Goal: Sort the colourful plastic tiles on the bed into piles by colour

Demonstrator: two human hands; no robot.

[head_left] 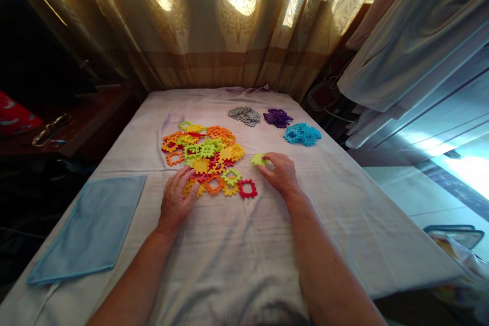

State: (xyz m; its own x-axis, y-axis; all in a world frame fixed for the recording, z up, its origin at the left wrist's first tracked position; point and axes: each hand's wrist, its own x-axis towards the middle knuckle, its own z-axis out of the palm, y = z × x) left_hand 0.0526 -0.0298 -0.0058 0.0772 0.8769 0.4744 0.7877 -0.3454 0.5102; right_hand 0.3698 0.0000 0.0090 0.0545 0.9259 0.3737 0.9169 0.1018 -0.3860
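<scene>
A mixed pile of orange, red, yellow and lime toothed pieces [201,165] lies at the middle of the cloth-covered table. My left hand [178,197] rests at the pile's near left edge, fingers apart, touching yellow pieces there. To the right of the pile, my right hand [280,171] pinches a lime green piece [258,159] between thumb and fingers, at the table surface. A red square frame piece [248,189] lies at the pile's near right corner. Farther back on the right are a grey pile [245,115], a purple pile [277,117] and a blue pile [301,134].
The table [237,244] has a white, wrinkled cloth. A light blue cloth pouch [93,229] lies on its left side. Patterned curtains [229,35] hang behind the far edge, and white fabric [405,35] hangs at the right. A dark red cabinet [91,122] stands at the left.
</scene>
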